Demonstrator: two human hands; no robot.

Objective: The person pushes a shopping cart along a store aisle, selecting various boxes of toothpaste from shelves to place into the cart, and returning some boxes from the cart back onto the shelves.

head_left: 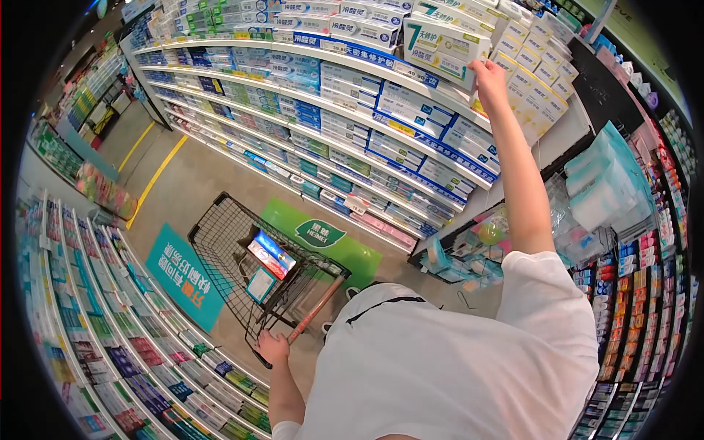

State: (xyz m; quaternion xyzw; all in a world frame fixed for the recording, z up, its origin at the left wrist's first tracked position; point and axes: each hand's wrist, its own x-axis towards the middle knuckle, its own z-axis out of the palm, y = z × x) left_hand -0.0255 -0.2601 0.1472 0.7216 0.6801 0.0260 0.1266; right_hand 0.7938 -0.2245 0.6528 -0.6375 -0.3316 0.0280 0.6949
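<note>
My right hand (489,77) is stretched up to the top shelf, its fingers closed on the right edge of a white and green toothpaste box (440,53) marked with a large 7. The box stands at the shelf front, among other toothpaste boxes. Low on the left, my left hand (273,348) is curled over the corner of a black wire shopping cart (220,246), beside the end of its orange-red handle (317,312). A lit screen (271,254) is mounted at the cart's handle end.
Long white shelves (308,92) of boxed toothpaste run across the front. More shelves (125,330) line the left. Hanging packets (612,180) and a dark rack (645,293) stand right. A green floor sticker (359,260) and a teal one (187,279) lie by the cart.
</note>
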